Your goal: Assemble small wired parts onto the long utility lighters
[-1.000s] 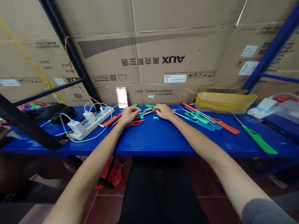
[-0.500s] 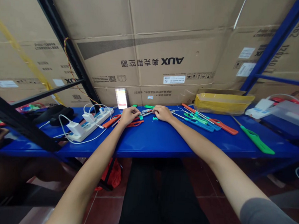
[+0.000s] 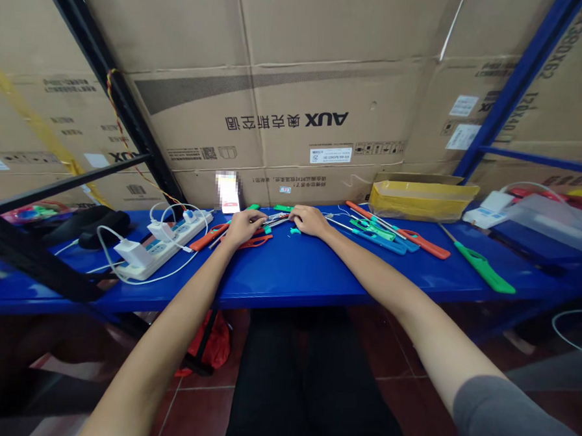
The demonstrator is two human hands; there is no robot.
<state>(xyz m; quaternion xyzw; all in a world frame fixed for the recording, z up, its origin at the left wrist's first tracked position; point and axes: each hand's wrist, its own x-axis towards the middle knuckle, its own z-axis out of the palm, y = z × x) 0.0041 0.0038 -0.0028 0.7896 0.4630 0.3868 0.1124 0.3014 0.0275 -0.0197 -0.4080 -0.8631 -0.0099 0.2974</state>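
Note:
My left hand point(image 3: 244, 227) is closed in a pinch at the far side of the blue table, beside a heap of thin metal parts point(image 3: 277, 218). Just below it lies an orange plastic lighter shell point(image 3: 256, 241), and another orange lighter point(image 3: 209, 237) is to its left. My right hand point(image 3: 311, 220) is closed too, fingers curled down over the right end of the heap. What either hand grips is too small to make out. A small green plastic piece point(image 3: 295, 230) lies under the right hand. Right of it are blue long-nosed lighters point(image 3: 380, 241) and a red-orange one point(image 3: 429, 244).
A white power strip point(image 3: 167, 247) with chargers and cables lies left. A lit phone point(image 3: 230, 194) leans at the back against the cardboard point(image 3: 288, 88). A yellow-taped box point(image 3: 419, 200) and a green lighter point(image 3: 486, 267) are on the right. Shelf posts point(image 3: 517, 93) flank the table.
The view has shifted slightly, so most things appear further left. Both hands keep nearly the same place at the metal parts. Another person's hand at the far left has mostly left view.

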